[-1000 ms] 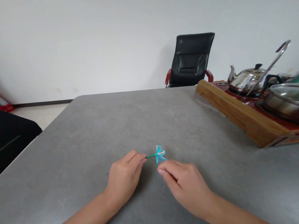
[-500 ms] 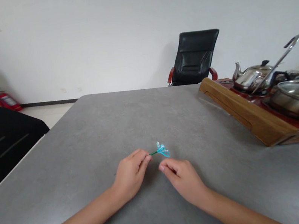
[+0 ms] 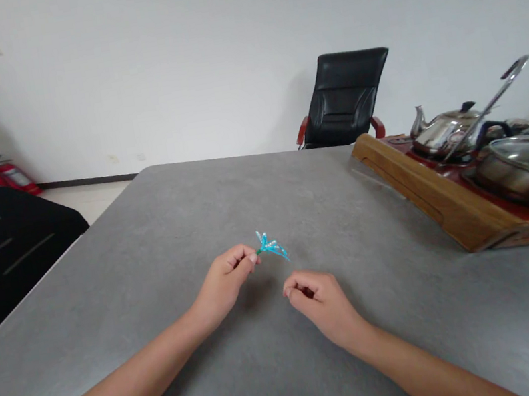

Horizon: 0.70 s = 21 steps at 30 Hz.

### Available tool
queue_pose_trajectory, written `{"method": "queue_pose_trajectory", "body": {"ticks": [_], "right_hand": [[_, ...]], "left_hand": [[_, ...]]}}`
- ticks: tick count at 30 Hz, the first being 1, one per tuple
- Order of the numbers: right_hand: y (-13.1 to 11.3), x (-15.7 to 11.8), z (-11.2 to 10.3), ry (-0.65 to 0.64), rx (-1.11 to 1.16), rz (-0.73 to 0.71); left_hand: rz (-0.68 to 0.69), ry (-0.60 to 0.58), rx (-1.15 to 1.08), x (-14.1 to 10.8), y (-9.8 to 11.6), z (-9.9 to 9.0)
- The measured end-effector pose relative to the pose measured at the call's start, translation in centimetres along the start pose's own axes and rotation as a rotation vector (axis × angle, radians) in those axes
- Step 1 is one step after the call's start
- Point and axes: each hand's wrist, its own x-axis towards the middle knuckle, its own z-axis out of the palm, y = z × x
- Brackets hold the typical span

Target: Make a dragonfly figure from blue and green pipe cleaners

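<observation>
Left hand [image 3: 225, 282]: clamped on green stem [image 3: 259, 251] of 1 blue flower [image 3: 268, 244].
Right hand [image 3: 326, 306]: curled, apart from flower; contents cannot be told.
Blue flower: lifted farther from right hand; apparently left-hand control only.
Grey table [image 3: 224, 198]: beneath both.

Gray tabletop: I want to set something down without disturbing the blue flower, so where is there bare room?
Bare patches: between the left hand and the left-side black chair; and beyond the blue flower, toward the office chair. Crowded: the wooden tray, bearing a kettle and lidded pan.
</observation>
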Motion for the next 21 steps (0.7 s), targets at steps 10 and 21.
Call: {"method": "queue_pose_trajectory", "body": {"ticks": [10, 21], "right_hand": [[1.7, -4.0, -6.1, -0.007, -0.286, 0.065], [0.0, -4.5, -9.9, 0.341, -1.006, -0.218]], "left_hand": [[-0.073, 0.105, -0.062, 0.4, 0.5, -1.0], [-0.076, 0.085, -0.046, -0.1, 1.4, -1.2]]}}
